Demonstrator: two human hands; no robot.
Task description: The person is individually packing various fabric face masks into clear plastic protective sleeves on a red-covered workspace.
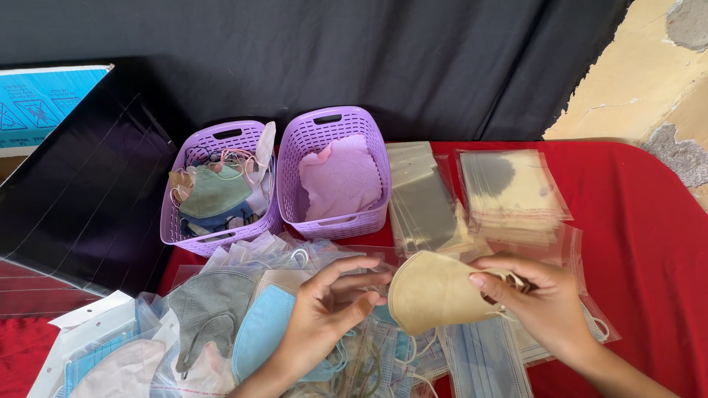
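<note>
My right hand [542, 298] pinches the right edge of a beige folded face mask [431, 293], held just above the table. The fingertips of my left hand [328, 306] touch a thin clear plastic bag [369, 258] at the mask's left edge; whether they grip it is hard to tell. Under both hands lies a heap of bagged masks, among them a grey one [210, 302] and a blue one [262, 328].
Two purple baskets stand at the back: the left basket [193, 239] holds loose masks, the right basket [372, 147] holds pink masks. Stacks of clear bags [512, 188] lie on the red tablecloth [641, 236]. A black sheet [81, 199] lies at the left.
</note>
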